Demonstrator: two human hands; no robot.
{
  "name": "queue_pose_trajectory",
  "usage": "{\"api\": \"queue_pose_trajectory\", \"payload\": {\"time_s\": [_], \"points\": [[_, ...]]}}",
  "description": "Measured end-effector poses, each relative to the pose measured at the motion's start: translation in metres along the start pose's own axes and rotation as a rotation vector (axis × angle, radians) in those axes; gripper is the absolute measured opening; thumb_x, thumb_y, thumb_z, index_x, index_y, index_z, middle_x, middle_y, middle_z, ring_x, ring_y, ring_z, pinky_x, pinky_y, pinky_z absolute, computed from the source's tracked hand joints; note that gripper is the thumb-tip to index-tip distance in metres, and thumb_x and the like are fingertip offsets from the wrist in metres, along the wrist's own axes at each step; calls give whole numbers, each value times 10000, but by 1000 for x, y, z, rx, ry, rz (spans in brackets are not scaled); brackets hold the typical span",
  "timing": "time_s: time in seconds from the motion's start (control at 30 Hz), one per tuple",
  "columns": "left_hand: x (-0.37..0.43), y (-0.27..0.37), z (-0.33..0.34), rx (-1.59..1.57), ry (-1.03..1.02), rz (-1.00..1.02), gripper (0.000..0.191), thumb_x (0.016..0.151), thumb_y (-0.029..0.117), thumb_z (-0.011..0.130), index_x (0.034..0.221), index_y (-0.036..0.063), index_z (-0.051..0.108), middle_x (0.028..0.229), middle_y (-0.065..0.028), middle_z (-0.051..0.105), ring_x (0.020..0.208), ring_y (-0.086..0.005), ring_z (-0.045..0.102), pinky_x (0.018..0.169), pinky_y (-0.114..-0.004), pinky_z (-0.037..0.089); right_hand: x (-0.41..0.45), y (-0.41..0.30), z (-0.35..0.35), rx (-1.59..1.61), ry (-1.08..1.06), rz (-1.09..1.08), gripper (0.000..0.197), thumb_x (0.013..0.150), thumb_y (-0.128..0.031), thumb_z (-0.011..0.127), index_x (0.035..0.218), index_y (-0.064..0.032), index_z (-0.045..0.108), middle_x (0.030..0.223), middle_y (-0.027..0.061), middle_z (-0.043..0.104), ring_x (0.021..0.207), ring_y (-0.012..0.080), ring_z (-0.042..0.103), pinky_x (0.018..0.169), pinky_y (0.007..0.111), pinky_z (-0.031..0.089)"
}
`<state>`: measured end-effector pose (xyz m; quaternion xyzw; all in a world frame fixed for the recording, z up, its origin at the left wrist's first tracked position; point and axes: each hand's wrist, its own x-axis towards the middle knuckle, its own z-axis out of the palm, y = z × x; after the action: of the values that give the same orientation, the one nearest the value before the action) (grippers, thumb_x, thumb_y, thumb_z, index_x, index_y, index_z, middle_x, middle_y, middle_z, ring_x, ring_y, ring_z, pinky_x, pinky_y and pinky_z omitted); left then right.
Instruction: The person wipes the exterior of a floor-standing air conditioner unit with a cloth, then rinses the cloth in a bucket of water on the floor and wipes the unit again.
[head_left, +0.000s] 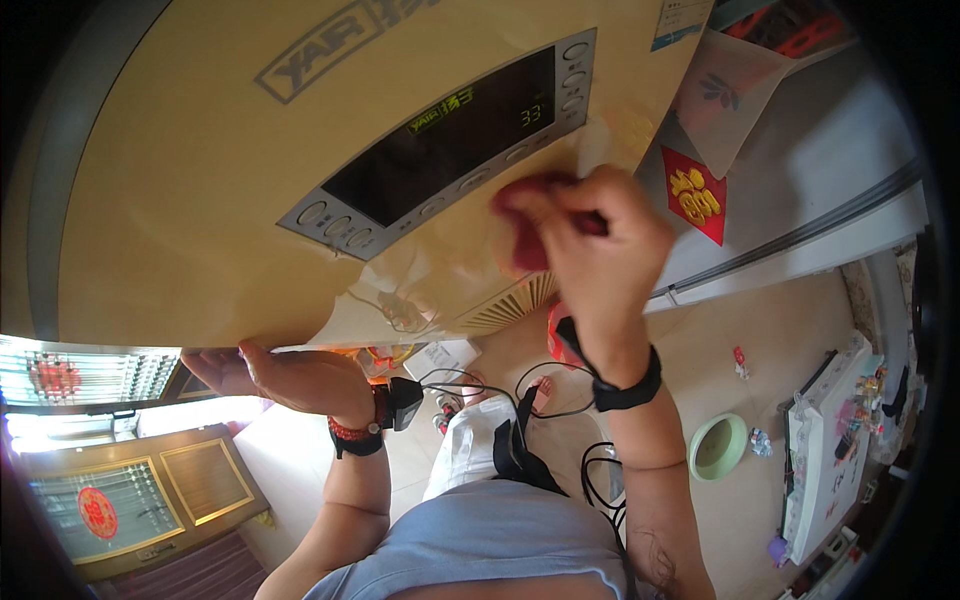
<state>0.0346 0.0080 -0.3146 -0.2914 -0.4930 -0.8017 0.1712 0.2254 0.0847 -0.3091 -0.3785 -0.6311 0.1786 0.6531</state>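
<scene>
A cream YAIR floor-standing air conditioner (187, 187) fills the upper part of the head view. Its dark display (450, 139) is lit and sits in a grey control panel with oval buttons. My right hand (611, 232), slightly blurred, grips a dark red cloth (529, 240) at the glossy front below the buttons. Part of the cloth is bunched inside the fist. My left hand (277, 375) is at the lower left edge of the casing, palm turned up and thumb at the edge, holding nothing; some of its fingertips are hard to make out.
Right of the casing stands a grey-white cabinet-like surface (787, 150) bearing a red diamond decoration (696, 196). A pale green basin (718, 448) and a covered low table (829, 450) are at right. Black cables (555, 390) hang near my legs. A wooden door (150, 495) is at lower left.
</scene>
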Motion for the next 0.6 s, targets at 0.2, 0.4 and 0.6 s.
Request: {"api": "queue_pose_trajectory", "payload": {"time_s": [0.2,0.4,0.6], "points": [[-3,5,0,81,40,-35,494,873,183,561,1315,17,416,1209,-106,496,1141,-217,480,982,-381,366,-17,-5,17,26,-70,-72,290,629,-113,844,614,-73,557,580,51,551,535,229,518,473,339,412],[-2,0,-5,89,-2,12,547,867,182,575,1355,24,383,1214,-98,496,1146,-215,476,995,-385,360,-10,10,6,3,46,39,259,618,-70,853,638,-62,595,612,78,575,538,237,532,479,334,421],[-3,7,-1,47,-52,-21,595,871,194,574,1391,29,336,1246,-102,473,1194,-208,439,1017,-387,341,-19,-7,22,-13,-36,-94,337,612,-102,858,605,-77,522,575,60,520,544,229,516,471,335,401]]}}
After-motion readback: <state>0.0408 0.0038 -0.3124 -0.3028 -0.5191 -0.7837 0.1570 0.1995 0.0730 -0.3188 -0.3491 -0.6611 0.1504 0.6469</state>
